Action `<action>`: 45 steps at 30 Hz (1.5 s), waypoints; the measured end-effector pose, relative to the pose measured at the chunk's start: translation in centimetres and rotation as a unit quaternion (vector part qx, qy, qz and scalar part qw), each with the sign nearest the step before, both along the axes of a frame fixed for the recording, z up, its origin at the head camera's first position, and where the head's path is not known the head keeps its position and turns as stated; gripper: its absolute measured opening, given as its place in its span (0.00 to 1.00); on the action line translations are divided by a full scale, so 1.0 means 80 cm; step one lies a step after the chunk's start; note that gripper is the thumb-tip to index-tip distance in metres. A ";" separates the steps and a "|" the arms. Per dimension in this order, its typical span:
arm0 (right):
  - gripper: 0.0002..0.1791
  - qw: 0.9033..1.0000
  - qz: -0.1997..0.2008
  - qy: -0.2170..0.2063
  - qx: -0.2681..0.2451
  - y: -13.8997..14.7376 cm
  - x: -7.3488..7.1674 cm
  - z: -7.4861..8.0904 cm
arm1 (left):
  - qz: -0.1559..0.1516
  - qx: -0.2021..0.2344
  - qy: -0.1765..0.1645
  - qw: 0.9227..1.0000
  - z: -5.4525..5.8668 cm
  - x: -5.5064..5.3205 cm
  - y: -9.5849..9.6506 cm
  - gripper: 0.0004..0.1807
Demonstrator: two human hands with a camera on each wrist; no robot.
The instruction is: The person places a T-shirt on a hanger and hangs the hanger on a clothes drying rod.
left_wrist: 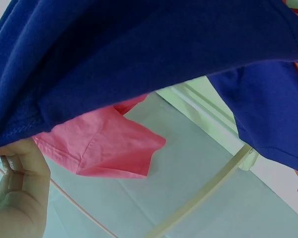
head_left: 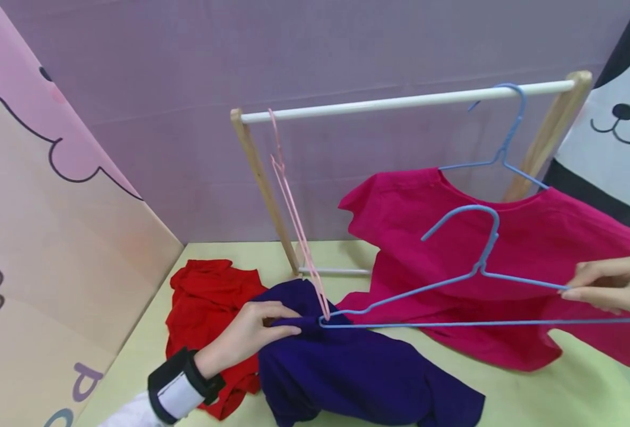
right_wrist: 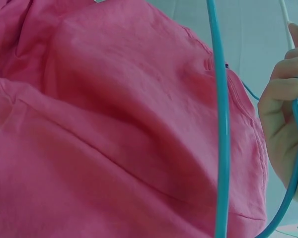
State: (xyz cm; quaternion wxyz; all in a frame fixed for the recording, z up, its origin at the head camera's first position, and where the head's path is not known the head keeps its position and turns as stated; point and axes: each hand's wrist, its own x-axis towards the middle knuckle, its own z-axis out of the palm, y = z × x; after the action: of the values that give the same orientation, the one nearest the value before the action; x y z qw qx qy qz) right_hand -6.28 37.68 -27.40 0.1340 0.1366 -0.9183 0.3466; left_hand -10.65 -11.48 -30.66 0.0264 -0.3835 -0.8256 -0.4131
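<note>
In the head view my left hand [head_left: 251, 332] pinches a fold of a navy shirt [head_left: 347, 362] between thumb and fingers. The shirt lies rumpled on the table, its pinched part lifted. My right hand [head_left: 621, 284] grips the right arm of a blue hanger [head_left: 411, 324], held level with its hook upward. The hanger's left end overlaps the navy cloth right beside my left fingertips. In the left wrist view the raised navy fabric [left_wrist: 154, 54] hangs over my left hand [left_wrist: 22, 193]. The right wrist view shows my right fingers [right_wrist: 285, 89] curled round the blue hanger wire [right_wrist: 221, 124].
A pink shirt [head_left: 400, 225] hangs by another blue hanger [head_left: 507, 142] from the white rail [head_left: 379, 105] of a wooden-legged rack. Pink hangers [head_left: 293, 207] hang at the rail's left end. A crumpled red garment [head_left: 203, 302] lies on the pale yellow table [head_left: 139, 356], left of the navy shirt.
</note>
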 end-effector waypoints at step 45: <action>0.07 0.958 0.261 -0.044 -0.114 -0.152 -0.029 -0.068 | -0.084 -0.042 0.028 0.995 -0.032 -0.005 0.031 0.02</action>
State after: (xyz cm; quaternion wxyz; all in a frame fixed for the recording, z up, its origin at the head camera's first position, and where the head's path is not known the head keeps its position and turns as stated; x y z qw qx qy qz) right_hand -8.60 25.49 -32.83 0.0135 0.3398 -0.8103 0.4773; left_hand -11.03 -9.00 -33.24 -0.0017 -0.4634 -0.8061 -0.3681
